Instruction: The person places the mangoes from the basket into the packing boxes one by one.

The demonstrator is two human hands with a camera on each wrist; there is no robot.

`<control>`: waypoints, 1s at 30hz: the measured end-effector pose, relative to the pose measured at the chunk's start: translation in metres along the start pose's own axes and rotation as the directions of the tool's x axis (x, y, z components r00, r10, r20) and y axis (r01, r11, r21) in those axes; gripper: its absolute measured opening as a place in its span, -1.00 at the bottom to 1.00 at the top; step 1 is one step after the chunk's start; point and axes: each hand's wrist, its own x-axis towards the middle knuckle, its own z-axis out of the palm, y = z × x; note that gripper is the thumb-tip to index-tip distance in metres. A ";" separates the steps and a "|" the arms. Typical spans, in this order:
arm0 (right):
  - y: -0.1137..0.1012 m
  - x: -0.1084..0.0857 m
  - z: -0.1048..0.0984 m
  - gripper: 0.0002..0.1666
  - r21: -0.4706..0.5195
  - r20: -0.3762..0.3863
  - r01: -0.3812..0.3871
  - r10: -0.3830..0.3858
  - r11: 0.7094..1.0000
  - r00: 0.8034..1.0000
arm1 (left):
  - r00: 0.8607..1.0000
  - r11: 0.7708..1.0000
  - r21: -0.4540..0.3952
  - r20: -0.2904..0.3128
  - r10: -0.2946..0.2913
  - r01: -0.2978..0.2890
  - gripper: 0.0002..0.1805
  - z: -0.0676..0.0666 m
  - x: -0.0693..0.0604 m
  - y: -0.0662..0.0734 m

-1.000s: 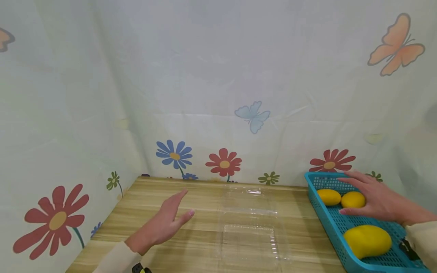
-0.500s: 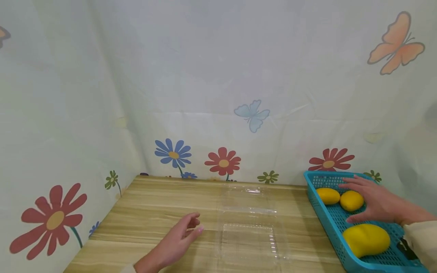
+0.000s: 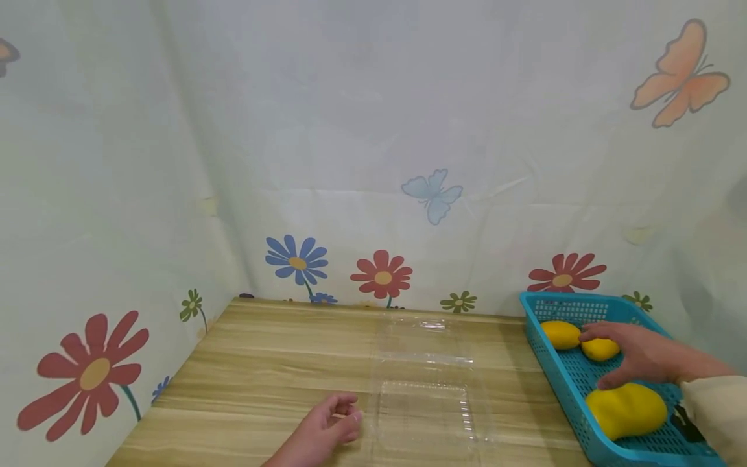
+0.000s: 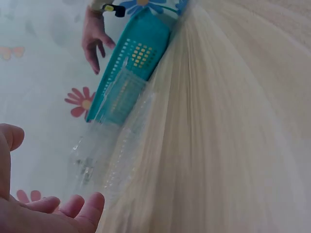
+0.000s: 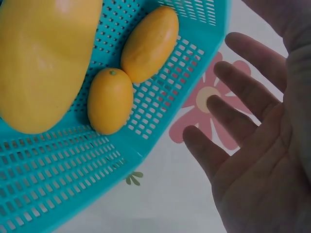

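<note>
My right hand (image 3: 648,357) is over the blue plastic basket (image 3: 551,376) at the right, its fingers spread above the fruit and holding nothing. Inside the basket are a large yellow mango (image 3: 627,410) and two smaller mangoes, the left one (image 3: 561,335) lying next to the other (image 3: 601,349), which the hand partly covers in the head view. My left hand (image 3: 327,428), loosely curled and holding nothing, is low beside the left edge of a clear plastic clamshell box (image 3: 425,421). The box lies open, its lid (image 3: 420,340) folded back towards the wall.
A wood-grain table (image 3: 262,363) carries the box and the basket. Behind it hangs a pale curtain (image 3: 350,130) printed with flowers and butterflies, which also runs down the left side. The basket stands close to this back curtain.
My left hand has moved right and nearer to me, towards the box, its fingers curling a little more. My right hand has lowered slightly over the basket. The mangoes and box stay put.
</note>
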 end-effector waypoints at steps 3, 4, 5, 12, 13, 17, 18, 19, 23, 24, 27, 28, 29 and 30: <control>-0.001 0.003 0.002 -0.05 0.026 0.027 -0.029 0.028 0.999 0.999 | 0.998 0.995 -0.085 0.015 -0.061 0.062 -0.38 0.005 0.000 -0.004; -0.001 0.005 0.004 -0.05 0.035 0.038 -0.038 0.037 0.999 0.999 | 0.997 0.991 -0.111 0.019 -0.079 0.081 -0.39 0.006 0.000 -0.005; -0.001 0.006 0.005 -0.05 0.045 0.051 -0.052 0.049 0.998 0.998 | 0.995 0.986 -0.138 0.021 -0.094 0.096 -0.40 0.008 0.000 -0.006; 0.007 0.007 0.010 -0.07 0.078 0.167 -0.161 0.147 0.984 0.975 | 0.990 0.948 -0.285 0.041 -0.138 0.144 -0.50 0.018 -0.001 -0.009; 0.009 0.007 0.011 -0.08 0.074 0.183 -0.173 0.157 0.982 0.971 | 0.989 0.946 -0.289 0.043 -0.138 0.145 -0.51 0.019 0.000 -0.009; 0.016 0.005 0.015 -0.13 0.073 0.245 -0.200 0.177 0.977 0.953 | 0.991 0.952 -0.276 0.038 -0.129 0.134 -0.56 0.023 0.000 -0.009; 0.017 0.005 0.016 -0.13 0.075 0.259 -0.209 0.184 0.975 0.948 | 0.991 0.952 -0.277 0.034 -0.129 0.133 -0.58 0.024 -0.001 -0.009; 0.018 0.005 0.017 -0.14 0.076 0.270 -0.217 0.189 0.973 0.944 | 0.992 0.952 -0.278 0.031 -0.126 0.129 -0.59 0.025 -0.001 -0.009; 0.021 0.006 0.019 -0.13 0.089 0.323 -0.250 0.210 0.964 0.923 | 0.991 0.940 -0.314 0.013 -0.133 0.130 -0.62 0.029 -0.001 -0.010; 0.022 0.006 0.020 -0.14 0.094 0.336 -0.254 0.209 0.963 0.918 | 0.990 0.935 -0.327 0.010 -0.138 0.133 -0.62 0.029 -0.001 -0.010; 0.024 0.006 0.022 -0.15 0.116 0.372 -0.269 0.210 0.956 0.904 | 0.988 0.920 -0.365 -0.001 -0.153 0.142 -0.64 0.031 -0.001 -0.010; 0.024 0.005 0.022 -0.17 0.125 0.383 -0.269 0.204 0.955 0.901 | 0.987 0.915 -0.376 -0.006 -0.160 0.145 -0.65 0.032 -0.001 -0.010; 0.024 0.005 0.022 -0.18 0.136 0.392 -0.275 0.203 0.952 0.897 | 0.986 0.911 -0.385 -0.011 -0.165 0.148 -0.66 0.033 -0.001 -0.010; 0.025 0.006 0.022 -0.18 0.149 0.400 -0.282 0.203 0.948 0.894 | 0.985 0.906 -0.396 -0.016 -0.172 0.152 -0.67 0.033 0.000 -0.011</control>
